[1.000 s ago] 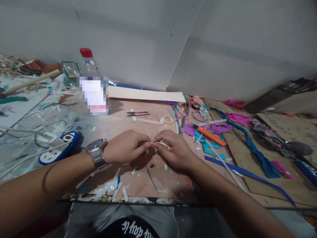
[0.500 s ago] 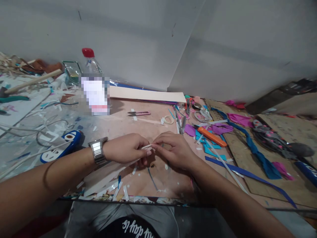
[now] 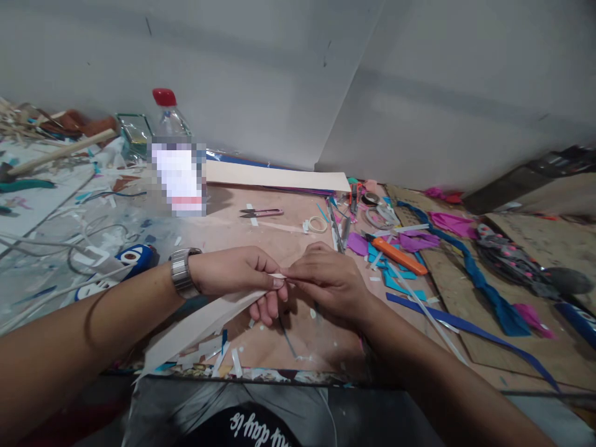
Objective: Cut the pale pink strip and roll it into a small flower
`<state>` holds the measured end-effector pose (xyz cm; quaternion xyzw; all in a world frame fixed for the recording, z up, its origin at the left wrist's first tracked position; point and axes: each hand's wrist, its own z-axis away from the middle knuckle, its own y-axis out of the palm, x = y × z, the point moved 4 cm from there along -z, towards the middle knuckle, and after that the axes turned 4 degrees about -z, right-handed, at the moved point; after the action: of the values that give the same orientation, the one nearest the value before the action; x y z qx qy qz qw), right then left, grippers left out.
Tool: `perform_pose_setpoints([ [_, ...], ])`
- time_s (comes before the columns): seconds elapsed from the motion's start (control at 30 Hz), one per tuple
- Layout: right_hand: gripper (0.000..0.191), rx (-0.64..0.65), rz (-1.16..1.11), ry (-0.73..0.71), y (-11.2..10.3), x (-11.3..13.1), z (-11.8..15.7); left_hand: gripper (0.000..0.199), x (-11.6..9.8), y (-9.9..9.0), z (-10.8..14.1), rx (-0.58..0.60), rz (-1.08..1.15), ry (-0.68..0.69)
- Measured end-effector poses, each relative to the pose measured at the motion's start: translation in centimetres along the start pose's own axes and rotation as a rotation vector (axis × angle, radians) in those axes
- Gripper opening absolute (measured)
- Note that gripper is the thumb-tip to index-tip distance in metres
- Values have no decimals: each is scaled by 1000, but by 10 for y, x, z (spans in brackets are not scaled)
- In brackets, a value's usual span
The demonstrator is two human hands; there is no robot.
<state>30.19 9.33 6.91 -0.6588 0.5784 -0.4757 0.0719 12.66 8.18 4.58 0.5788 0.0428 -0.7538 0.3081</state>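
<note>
A pale strip [image 3: 195, 326] slants from the table's front edge up to my fingers, narrowing to a thin end at the fingertips. My left hand [image 3: 246, 276], below a metal wristwatch [image 3: 185, 273], pinches this end between thumb and index finger, with the other fingers curled beneath. Against it, my right hand [image 3: 333, 282] is closed, its thumb and index finger pinching the tip of the same strip. The fingertips of both hands nearly touch. Small pink-handled snips [image 3: 261, 213] lie on the table behind my hands.
An orange cutter [image 3: 400, 256], blue scraps and a tape roll [image 3: 318, 224] lie to the right, beside cardboard [image 3: 465, 310]. At left are a blue-and-white power strip [image 3: 135, 257], white cables, a red-capped bottle [image 3: 172, 121] and a blurred phone-like screen [image 3: 179, 177].
The pale strip now spreads wider below my left wrist, toward the front edge. My left hand has turned slightly, its lower fingers showing more. My right hand's fingers have drawn closer together.
</note>
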Motion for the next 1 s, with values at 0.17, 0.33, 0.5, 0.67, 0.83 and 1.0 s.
perform_pose_setpoints([
  [0.17, 23, 10, 134, -109, -6, 5, 2, 24, -4, 1, 2, -12, 60, -44],
  [0.33, 24, 26, 181, -128, -6, 6, 2, 33, -5, 1, 2, -54, 59, -11],
  [0.5, 18, 40, 212, -58, -4, 6, 0, 34, -6, 1, 0, -121, -120, 30],
  [0.67, 10, 42, 285, 28, -2, 4, -1, 41, -17, 3, 3, -331, -599, 125],
  [0.83, 11, 10, 300, 83, -1, 4, -4, 35, -28, 7, 7, -559, -1117, 264],
  [1.0, 11, -20, 318, 94, -2, 4, -4, 34, -25, 8, 7, -637, -1293, 231],
])
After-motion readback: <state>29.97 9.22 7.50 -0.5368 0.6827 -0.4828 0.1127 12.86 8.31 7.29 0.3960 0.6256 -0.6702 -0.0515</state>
